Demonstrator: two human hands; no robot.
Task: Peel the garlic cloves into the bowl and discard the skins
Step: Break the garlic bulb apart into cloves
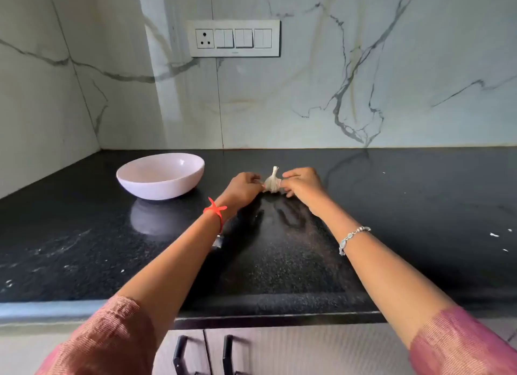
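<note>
Black, speckled and polished, the stone bench (279,262) ran the full width of the view. Its straight front edge lay nearest, above pale cabinet doors that bore two black bar handles (179,352). Two forearms in pink woven sleeves (112,335) reached over that edge. There was one red thread (215,209) tied at the left wrist and one silver bracelet (354,239) on the right. Bare bench lay open on both sides of the arms, more of it to the right, where a few small white flecks (493,234) were scattered.

Further in, one whole white garlic bulb (272,181) stood on the bench with its stalk pointing up, squarely between the two hands. The left grip (244,187) had its fingers curled in and pinched the bulb's left side. The right grip (303,184) was likewise closed against the right side, fingertips on the papery skin.

One pale pink round ceramic bowl (159,188) sat to the left of the left grip, near it but not touching, with its inside hidden from this angle. Behind it the bench met white grey-veined marble walls (363,67) at the back and in the left corner. One white switch plate (234,38) was fixed there, with a single socket.
</note>
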